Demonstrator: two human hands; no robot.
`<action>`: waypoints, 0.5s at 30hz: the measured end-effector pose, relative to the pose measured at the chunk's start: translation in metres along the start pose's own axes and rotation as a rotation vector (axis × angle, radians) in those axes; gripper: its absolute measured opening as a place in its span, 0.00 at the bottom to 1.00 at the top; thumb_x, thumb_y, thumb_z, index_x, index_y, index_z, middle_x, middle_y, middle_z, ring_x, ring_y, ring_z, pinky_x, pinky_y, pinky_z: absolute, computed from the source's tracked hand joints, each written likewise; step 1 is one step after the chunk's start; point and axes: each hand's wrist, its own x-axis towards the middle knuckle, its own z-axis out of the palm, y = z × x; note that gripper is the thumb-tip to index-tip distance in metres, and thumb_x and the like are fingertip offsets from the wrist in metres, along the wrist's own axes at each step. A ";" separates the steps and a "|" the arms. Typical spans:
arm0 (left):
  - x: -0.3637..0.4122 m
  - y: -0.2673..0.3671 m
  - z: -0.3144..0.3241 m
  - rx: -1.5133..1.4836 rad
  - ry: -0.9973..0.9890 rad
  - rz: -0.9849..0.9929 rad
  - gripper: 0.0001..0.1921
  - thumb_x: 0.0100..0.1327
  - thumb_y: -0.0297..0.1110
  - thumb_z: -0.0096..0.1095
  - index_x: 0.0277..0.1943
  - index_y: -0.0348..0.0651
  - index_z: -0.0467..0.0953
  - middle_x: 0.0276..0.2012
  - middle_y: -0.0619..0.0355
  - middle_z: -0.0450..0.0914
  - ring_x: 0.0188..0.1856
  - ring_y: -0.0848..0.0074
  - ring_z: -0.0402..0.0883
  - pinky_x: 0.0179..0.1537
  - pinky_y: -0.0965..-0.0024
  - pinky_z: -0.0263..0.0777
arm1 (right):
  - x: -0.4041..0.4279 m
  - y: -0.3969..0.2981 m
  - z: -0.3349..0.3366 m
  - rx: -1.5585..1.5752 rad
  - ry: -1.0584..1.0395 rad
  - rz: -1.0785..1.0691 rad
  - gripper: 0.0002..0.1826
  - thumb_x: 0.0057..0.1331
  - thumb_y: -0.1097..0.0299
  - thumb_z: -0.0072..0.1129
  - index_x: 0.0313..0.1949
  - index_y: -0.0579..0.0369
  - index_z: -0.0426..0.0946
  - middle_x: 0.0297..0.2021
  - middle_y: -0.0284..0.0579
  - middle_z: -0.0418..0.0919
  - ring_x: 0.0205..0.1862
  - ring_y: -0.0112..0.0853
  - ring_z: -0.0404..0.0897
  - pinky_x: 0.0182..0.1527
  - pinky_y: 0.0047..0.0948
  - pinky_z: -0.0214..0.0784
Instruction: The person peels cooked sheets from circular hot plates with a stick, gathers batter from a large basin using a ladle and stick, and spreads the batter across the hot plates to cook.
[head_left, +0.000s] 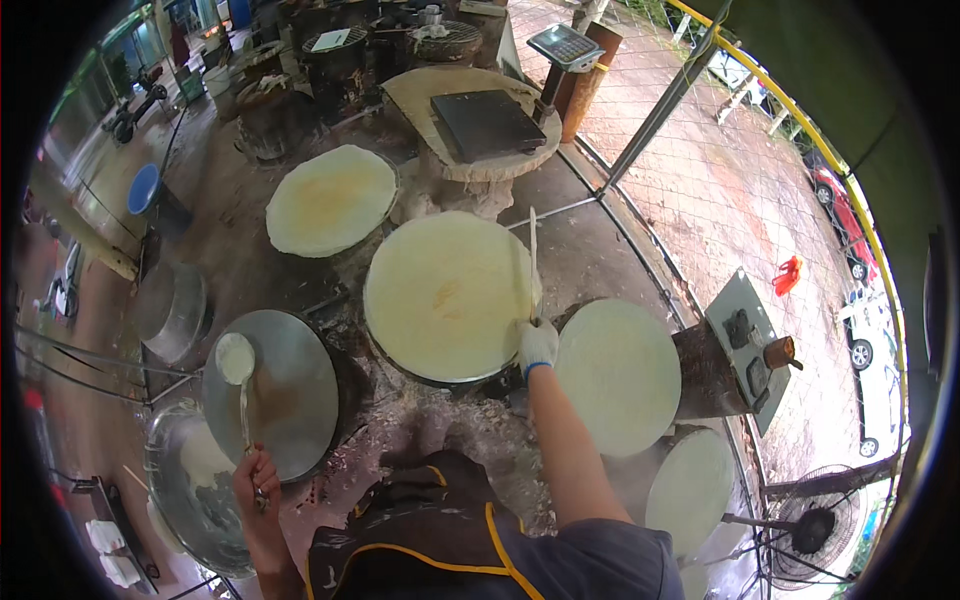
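My left hand (257, 480) grips the handle of a metal ladle (236, 358), whose bowl holds pale batter above a round griddle (292, 397) with no sheet on it. My right hand (538, 343), in a white glove with a blue cuff, holds a long thin scraper or stick (533, 255) at the right edge of the middle griddle. A large pale flatbread sheet (450, 296) with faint brown marks covers that griddle. To its right lies another pale sheet (619, 379). Further off at upper left is a sheet (331, 199) browned at its centre.
A wide metal basin (202, 517) with batter stands at lower left. Another pale round (690, 484) lies at lower right, near a fan (814, 531). Beyond are a stone table (517, 169) bearing a dark board, a digital scale (564, 46), a blue-rimmed bucket (144, 189) and wire fencing.
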 end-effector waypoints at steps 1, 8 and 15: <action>-0.001 0.003 -0.004 0.001 -0.002 -0.004 0.12 0.69 0.24 0.46 0.53 0.31 0.67 0.25 0.61 0.62 0.17 0.85 0.60 0.12 0.82 0.58 | 0.001 -0.001 0.002 0.000 0.004 0.002 0.23 0.60 0.61 0.63 0.48 0.67 0.78 0.37 0.48 0.83 0.37 0.32 0.79 0.42 0.31 0.70; -0.009 0.027 -0.033 -0.042 0.032 0.014 0.12 0.69 0.25 0.46 0.52 0.31 0.67 0.24 0.61 0.62 0.18 0.84 0.61 0.12 0.81 0.60 | -0.009 0.019 0.020 0.239 0.109 -0.001 0.20 0.58 0.66 0.63 0.46 0.69 0.78 0.36 0.50 0.82 0.35 0.32 0.80 0.40 0.29 0.70; -0.019 0.043 -0.063 -0.070 0.073 0.035 0.11 0.70 0.26 0.46 0.52 0.30 0.68 0.24 0.62 0.62 0.18 0.85 0.62 0.12 0.82 0.58 | -0.004 -0.031 0.024 0.438 -0.107 0.201 0.12 0.57 0.71 0.64 0.39 0.65 0.79 0.24 0.42 0.78 0.17 0.28 0.71 0.20 0.31 0.62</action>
